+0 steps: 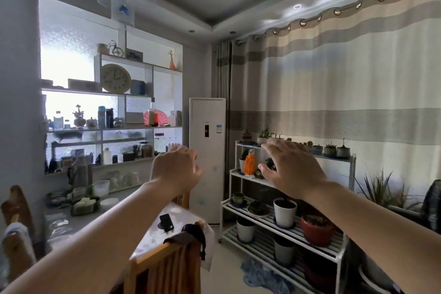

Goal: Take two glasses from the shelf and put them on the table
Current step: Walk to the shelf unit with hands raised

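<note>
Daylight comes through frosted glass behind a white shelf [114, 127] on the left wall, crowded with a clock [115, 78], bottles, jars and small ornaments. Striped curtains [346, 83] cover the right wall, and a tall white air conditioner [207, 157] stands in the corner between them. Below the curtains a white slatted plant rack [281, 229] holds several pots: a white pot [285, 212] and a red pot [316, 229] with dark soil on a lower tier, small succulents on top.

Near the bottom, the table [152, 234] with a pale glossy cover carries a small black object [166, 222], and a wooden chair [164, 267] stands against it with dark cloth draped over its back.

Both arms stretch forward. The left hand [175, 170] is loosely curled and holds nothing. The right hand [292, 167] is spread wide, fingers apart, and also empty.

Pale, blurred glasses [124, 179] sit in a row on the shelf's lowest level, left of the left hand and well apart from it.
</note>
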Demonstrator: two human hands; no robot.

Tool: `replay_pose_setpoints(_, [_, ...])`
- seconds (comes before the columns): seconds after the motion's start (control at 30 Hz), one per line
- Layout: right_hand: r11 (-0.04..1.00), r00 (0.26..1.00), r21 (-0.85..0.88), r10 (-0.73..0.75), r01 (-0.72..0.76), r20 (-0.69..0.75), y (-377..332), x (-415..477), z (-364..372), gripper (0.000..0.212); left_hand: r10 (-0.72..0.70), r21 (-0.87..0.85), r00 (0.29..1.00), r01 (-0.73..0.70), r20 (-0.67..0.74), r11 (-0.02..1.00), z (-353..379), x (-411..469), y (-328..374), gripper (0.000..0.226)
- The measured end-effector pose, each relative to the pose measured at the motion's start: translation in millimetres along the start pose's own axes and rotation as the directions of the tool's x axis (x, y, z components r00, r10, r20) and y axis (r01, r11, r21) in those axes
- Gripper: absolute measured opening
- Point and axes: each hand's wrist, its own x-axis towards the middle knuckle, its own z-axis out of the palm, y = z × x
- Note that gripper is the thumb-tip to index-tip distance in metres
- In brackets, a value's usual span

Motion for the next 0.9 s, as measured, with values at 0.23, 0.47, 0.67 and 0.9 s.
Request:
replay_pose_setpoints(0.23, [1.0,1.0,0.018,-0.006,0.005,0.028,63,38,81,0.057,0.005,-0.034,1.0,-0.005,-0.003,0.999,89,68,26,0.03])
replay_pose_setpoints(0.47, [0.999,0.999,-0.029,-0.033,0.034,0.019,113,113,168,0.056,0.012,0.001,1.0,-0.012,0.0,1.0,187,146,24,0.028])
replay_pose_setpoints(0.67, [0.999,0.997,-0.013,-0.05,0.049,-0.053,150,202,232,0.053,0.004,0.048,0.999,-0.002,-0.041,0.999,256,234,5,0.027])
replay_pose_setpoints(0.9, [0.997,0.997,0.052,-0.047,0.05,-0.065,183,282,321,0.054,-0.017,0.095,0.999,0.02,-0.034,0.995,334,307,-15,0.029])
